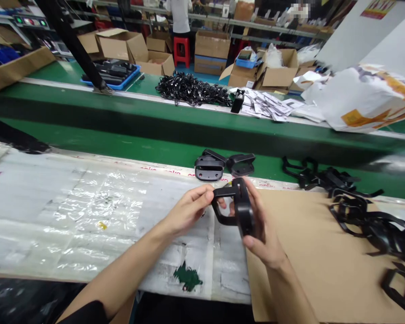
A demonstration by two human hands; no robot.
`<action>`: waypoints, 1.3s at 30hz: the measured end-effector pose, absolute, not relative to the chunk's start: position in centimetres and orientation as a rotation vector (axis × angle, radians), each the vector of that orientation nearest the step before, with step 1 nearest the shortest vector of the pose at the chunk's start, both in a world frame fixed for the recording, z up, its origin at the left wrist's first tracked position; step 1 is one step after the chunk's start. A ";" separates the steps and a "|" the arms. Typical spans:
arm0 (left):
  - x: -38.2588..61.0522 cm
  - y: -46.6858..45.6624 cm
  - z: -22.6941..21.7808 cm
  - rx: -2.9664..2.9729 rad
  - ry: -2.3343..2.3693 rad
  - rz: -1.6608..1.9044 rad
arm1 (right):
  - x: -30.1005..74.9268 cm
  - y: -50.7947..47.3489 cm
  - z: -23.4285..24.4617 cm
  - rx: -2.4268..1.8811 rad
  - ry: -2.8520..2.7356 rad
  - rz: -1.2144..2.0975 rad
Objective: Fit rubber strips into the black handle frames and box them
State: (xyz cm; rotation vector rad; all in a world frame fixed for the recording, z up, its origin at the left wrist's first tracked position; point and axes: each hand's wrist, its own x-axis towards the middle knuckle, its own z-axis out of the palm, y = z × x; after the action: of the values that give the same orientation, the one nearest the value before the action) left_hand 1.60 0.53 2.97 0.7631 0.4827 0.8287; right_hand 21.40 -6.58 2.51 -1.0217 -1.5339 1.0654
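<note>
Between my hands is a black plastic part point(245, 211), a rounded oblong body with a squared loop handle on its left side. The fingers of my left hand point(191, 207) pinch the loop's outer edge. My right hand point(265, 231) wraps around the body from the right, thumb low at its bottom end. Some of the right fingers are hidden behind the part. Just beyond, similar black handled parts point(209, 167) lie at the edge of the green belt, with another one point(241, 164) beside them.
Bent black frame pieces point(353, 211) are heaped on a cardboard sheet point(290, 270) at right. Plastic-covered tabletop point(87, 216) spreads to the left. Across the green belt point(138, 146) lie black cables point(192, 89), white papers point(268, 104) and a blue tray point(135, 72). A person point(181, 18) stands behind.
</note>
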 end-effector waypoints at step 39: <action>2.2 1.3 0.1 0.986 0.593 0.612 | 24.4 -11.5 3.6 -1.168 -1.567 0.998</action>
State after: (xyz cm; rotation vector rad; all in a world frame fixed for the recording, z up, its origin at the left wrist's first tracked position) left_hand 2.23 1.34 0.11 0.9857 0.5929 0.6125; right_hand 24.37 -11.45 3.64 -1.1683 -1.5673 0.9982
